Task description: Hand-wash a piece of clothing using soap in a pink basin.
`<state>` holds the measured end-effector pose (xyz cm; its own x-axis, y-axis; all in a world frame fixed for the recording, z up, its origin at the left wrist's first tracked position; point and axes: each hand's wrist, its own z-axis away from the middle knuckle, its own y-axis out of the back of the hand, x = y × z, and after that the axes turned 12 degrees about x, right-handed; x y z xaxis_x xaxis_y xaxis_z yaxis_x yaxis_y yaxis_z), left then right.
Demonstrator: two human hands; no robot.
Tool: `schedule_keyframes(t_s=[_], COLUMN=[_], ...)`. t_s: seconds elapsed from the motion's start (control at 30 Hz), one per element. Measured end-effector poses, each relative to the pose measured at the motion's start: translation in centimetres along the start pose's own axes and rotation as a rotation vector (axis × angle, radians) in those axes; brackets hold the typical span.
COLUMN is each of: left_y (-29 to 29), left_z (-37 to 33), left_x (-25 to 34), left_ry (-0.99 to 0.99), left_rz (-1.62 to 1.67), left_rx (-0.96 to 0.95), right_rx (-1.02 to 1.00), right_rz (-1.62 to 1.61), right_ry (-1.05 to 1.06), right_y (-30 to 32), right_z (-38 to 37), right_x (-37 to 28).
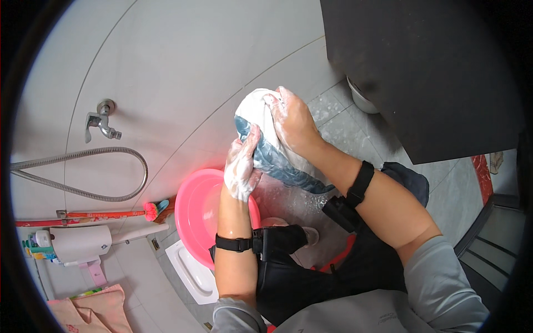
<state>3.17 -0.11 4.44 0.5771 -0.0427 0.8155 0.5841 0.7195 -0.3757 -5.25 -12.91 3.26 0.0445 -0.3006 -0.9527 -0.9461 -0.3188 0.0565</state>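
Note:
A wet white and blue cloth, streaked with soap suds, is held up in front of me between both hands. My right hand is closed round its white upper part. Lower down, at the blue edge, my left hand grips the cloth and is coated in white foam. The blue end hangs down to the right, below my right wrist. Folds hide what kind of cloth or garment it is. Beneath my left forearm stands a pink basin, partly covered by that arm.
A metal tap and a looped shower hose are on the left wall. A white tray-like thing lies beside the basin. At the right are a dark panel, a white bin and dark fabric on the tiles.

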Motion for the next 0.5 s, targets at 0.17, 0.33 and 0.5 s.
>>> schedule_keyframes(t_s=[0.17,0.33,0.5], left_y=[-0.9,-0.7,-3.4], left_z=[-0.7,-1.8,-2.1], left_x=[-0.9,-1.9,-3.7], left_ry=[-0.090,-0.241,-0.146], left_rz=[0.027,0.214,0.060], left_rx=[0.201,0.248,0.269], right_rx=[0.139,-0.298,-0.162], right_rz=[0.093,0.065,0.279], right_ry=[0.046,0.159,0.095], right_y=[-0.3,-1.3,-1.0], right_z=[1.0,6.2,4.0], right_x=[0.5,-0.9,3.2])
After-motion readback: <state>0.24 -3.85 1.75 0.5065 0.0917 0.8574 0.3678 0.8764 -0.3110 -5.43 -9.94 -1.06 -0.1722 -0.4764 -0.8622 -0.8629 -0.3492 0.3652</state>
